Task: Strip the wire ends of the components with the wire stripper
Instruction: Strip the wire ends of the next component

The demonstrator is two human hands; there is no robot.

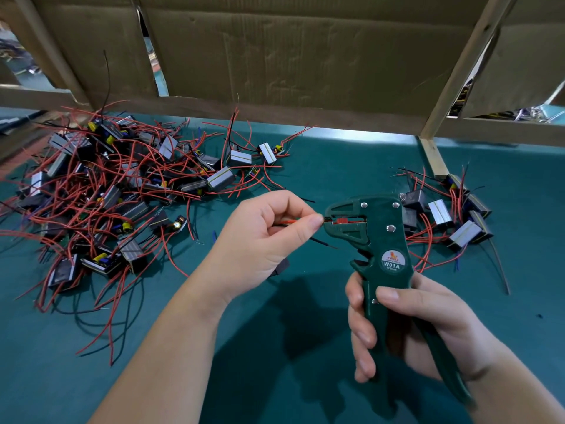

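My right hand [409, 328] grips the handles of a dark green wire stripper [374, 237], held upright with its jaws pointing left. My left hand [263, 240] pinches a red wire [289, 222] between thumb and forefinger, and the wire's end sits inside the stripper's jaws. A black wire [321, 241] hangs from under the same hand. The black component [279, 267] these wires belong to is mostly hidden beneath my left hand.
A large tangled pile of components with red and black wires [107, 191] covers the green table's left side. A smaller group of components [449, 218] lies at the right, behind the stripper. Cardboard walls on a wooden frame [305, 62] close off the back.
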